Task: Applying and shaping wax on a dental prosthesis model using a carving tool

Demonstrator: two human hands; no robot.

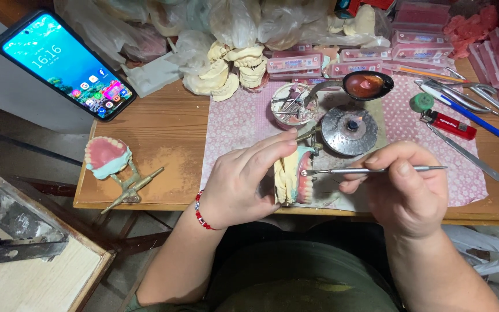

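Observation:
My left hand (244, 176) grips a denture model (294, 178), cream plaster with pink wax and teeth, mounted on a brass articulator. It is held on edge above the table's front edge. My right hand (402, 185) pinches a thin metal wax tool (371, 170), held level. Its tip touches the pink wax by the teeth. A small lit burner with a round metal collar (349, 128) stands just behind the model. A dark spoon of melted red wax (365, 85) lies beyond it.
A second denture on an articulator (111, 162) sits at the table's left end. A lit phone (64, 62) leans at back left. A red lighter (449, 124), pen, tweezers, metal tools, pink wax boxes (420, 34) and plaster casts (229, 69) crowd the back.

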